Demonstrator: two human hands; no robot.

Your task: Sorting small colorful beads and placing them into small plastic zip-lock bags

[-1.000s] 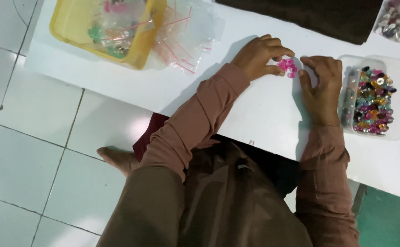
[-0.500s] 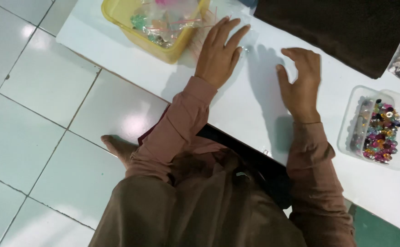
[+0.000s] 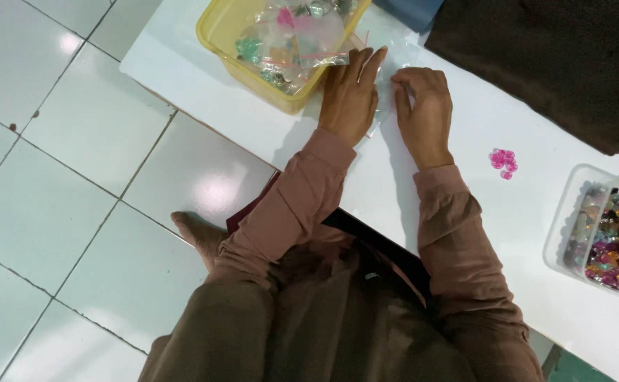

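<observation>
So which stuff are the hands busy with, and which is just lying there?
In use:
left hand
right hand
clear plastic bag under both hands

Lying about:
yellow tub of bagged beads
pink beads
clear box of mixed beads
dark cloth

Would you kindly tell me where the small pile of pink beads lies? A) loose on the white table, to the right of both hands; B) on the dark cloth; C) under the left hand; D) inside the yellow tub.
A: the pink beads lie loose on the white table, apart from the right hand and short of the clear box of mixed beads.
</observation>
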